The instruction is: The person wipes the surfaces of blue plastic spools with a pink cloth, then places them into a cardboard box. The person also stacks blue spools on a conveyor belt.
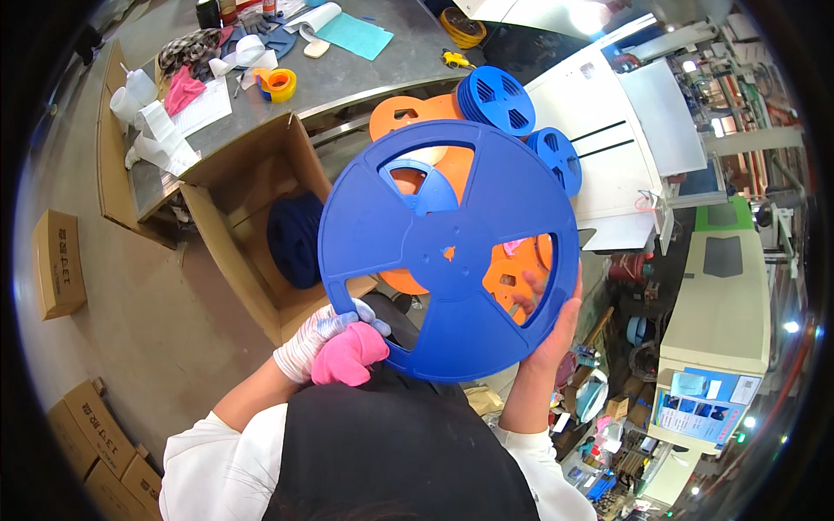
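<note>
I hold a large round blue plastic reel up before my chest, its flat face toward me, above the floor and clear of any support. My left grip, in a white knitted glove with bluish fingertips, is closed on the lower-left rim with a crumpled pink cloth bunched in it; my bare right grip clasps the right rim, some fingers showing behind through a window. The cloth takes up part of my left hold, so I judge that side likelier to slip, and if it did, the disc could swing about my right fingers and drop. Just beyond its left edge stands an open brown cardboard box with dark blue reels inside; swinging that way too freely might knock the rim on its wall. Behind lie flat orange plastic reels and a stack of blue slotted reels; pushing forward carelessly could scuff faces or topple the stack.
</note>
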### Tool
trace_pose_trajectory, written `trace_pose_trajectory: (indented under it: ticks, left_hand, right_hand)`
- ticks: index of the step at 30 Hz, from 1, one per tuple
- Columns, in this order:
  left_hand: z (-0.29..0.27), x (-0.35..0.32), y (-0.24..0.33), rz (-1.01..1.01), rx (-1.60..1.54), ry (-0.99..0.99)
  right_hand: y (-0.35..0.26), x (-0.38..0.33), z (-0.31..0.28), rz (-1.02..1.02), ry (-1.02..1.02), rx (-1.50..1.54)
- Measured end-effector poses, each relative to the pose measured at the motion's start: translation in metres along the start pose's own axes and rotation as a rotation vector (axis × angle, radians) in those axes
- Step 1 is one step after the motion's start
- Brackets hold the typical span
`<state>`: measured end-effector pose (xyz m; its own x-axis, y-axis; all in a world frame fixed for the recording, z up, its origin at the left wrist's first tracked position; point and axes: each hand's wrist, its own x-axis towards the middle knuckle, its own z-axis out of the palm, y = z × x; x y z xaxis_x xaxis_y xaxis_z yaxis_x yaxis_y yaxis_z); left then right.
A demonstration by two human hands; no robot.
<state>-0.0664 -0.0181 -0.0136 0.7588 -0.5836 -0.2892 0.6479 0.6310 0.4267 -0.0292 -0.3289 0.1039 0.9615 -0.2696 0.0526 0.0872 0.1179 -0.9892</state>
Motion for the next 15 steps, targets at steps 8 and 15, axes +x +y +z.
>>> trace_pose_trajectory:
  ticks: [8,15]
  left_hand:
    - [0.062,0.004,0.041,0.245,0.881,-0.001]
    - [0.135,-0.002,0.056,0.296,0.982,-0.446]
  right_hand:
    - [0.033,0.009,0.047,-0.345,-0.298,-0.665]
    - [0.055,0.008,0.058,0.22,-0.359,0.218]
